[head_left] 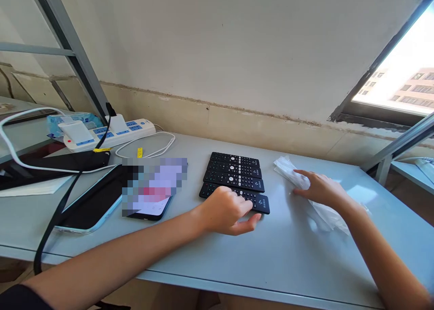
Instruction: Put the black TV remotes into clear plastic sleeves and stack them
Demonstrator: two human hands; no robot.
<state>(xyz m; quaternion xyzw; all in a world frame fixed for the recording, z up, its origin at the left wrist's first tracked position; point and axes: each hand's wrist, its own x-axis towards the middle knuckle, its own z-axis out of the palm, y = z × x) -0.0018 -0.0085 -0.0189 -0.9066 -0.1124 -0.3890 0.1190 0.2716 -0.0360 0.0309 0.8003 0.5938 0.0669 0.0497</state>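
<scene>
Several black remote controls point(233, 172) lie side by side on the pale blue table point(217, 255), in a stack of rows. Over the nearest remote point(262, 203) rests my left hand point(230, 210), its fingers curled and its thumb apart; whether it grips anything is hidden. To the right, my right hand point(320, 188) has its thumb and fingers around a crumpled clear plastic wrapper point(293, 174). More thin plastic point(328, 217) spreads beneath that hand and wrist.
Two phones, one dark-screened point(98, 201) and one with a blurred lit screen point(152, 206), lie on the left. Behind them are a white power strip point(117, 133), a white cable point(159, 151) and a black strap point(64, 199). A wall runs along the back.
</scene>
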